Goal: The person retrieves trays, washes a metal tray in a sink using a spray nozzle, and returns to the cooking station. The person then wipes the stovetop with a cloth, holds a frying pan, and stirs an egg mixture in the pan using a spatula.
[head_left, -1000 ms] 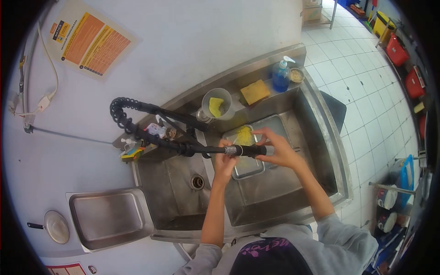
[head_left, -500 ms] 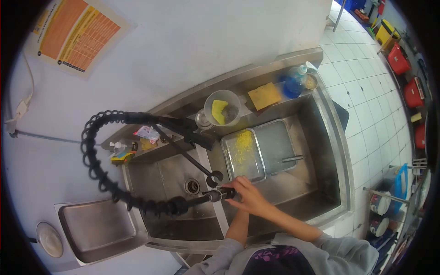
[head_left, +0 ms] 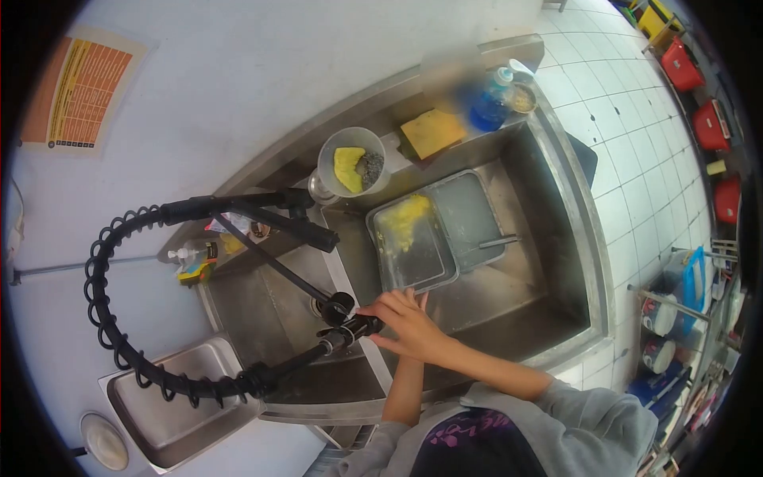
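My right hand is closed round the black head of the spray faucet, over the divider between two sink basins. My left hand is mostly hidden behind the right one. Only a bit of its fingers shows, at the near edge of a shallow rectangular pan; I cannot tell whether it grips the rim. Yellow scraps lie in the pan, bunched toward its far side and blurred. Beyond that pan is a second, greyish rectangular container, with a handle-like bar at its right.
On the back ledge stand a tub with a yellow sponge and scourer, a yellow cloth or sponge, and a blue soap bottle. The coiled hose loops over the left basin. A metal basin sits lower left.
My right hand and the spray head have shifted left in view, and the hose loop has swung left. Yellow scraps look more bunched and smeared. Fingers of my left hand now show by the pan.
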A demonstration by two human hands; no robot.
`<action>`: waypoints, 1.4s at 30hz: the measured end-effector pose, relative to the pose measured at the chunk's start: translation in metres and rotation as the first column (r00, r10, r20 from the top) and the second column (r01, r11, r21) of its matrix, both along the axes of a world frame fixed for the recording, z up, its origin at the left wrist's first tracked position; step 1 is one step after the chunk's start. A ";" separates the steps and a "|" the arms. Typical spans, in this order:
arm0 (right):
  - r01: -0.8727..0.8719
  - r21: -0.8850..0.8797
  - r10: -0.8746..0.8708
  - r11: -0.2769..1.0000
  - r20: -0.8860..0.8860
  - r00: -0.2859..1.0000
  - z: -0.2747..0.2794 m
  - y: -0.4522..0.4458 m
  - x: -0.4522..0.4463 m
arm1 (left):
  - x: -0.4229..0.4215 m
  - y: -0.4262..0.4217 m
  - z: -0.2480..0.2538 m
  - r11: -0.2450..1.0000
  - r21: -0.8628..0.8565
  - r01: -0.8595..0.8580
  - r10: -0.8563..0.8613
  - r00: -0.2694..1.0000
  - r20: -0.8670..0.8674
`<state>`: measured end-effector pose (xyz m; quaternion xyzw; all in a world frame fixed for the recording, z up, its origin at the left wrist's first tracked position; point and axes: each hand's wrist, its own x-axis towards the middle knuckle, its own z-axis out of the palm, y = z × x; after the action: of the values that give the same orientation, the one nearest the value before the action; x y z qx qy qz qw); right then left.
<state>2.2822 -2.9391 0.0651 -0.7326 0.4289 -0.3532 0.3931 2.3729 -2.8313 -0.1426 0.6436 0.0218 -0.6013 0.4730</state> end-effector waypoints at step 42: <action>0.290 -0.072 -0.271 0.954 0.199 0.942 0.014 0.000 0.002 | -0.057 0.023 0.197 0.929 -0.341 0.144 0.102 0.785 0.610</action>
<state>2.2841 -2.9392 0.0788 -0.6464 0.4720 -0.4937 0.3401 2.3156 -2.8083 0.0547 0.7040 -0.2549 -0.3556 0.5593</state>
